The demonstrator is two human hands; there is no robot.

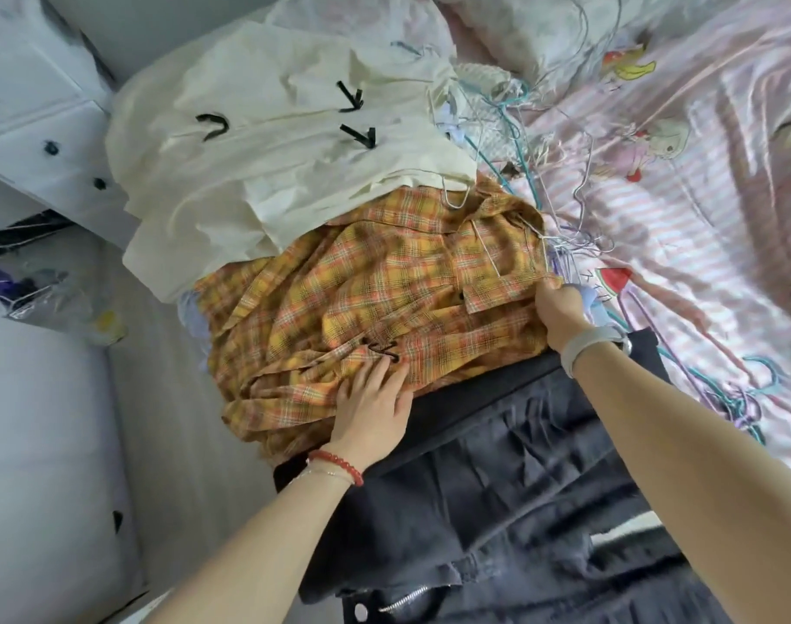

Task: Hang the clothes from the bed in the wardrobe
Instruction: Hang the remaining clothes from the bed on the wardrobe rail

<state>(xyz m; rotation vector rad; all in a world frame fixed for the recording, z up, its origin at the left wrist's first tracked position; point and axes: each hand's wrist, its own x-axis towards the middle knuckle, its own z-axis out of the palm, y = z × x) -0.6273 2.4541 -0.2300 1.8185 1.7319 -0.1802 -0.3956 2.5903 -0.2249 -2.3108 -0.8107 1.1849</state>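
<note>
Along the left edge of the bed [699, 182], head view: clothes lie stacked — cream garment [267, 141], plaid shirt [362, 299], dark jeans [497, 479]. Wire hangers [519, 128] tangled beside them. Left hand [371, 398] rests flat on the plaid shirt, fingers straight. Right hand [560, 308] pinches its collar end. Judged step: picking up the shirt. Next: lift it free, carry to wardrobe, not in view.

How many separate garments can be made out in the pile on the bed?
3: a cream garment farthest from the person, a yellow plaid shirt in the middle, and a dark denim garment nearest. Others may lie hidden underneath.
</note>
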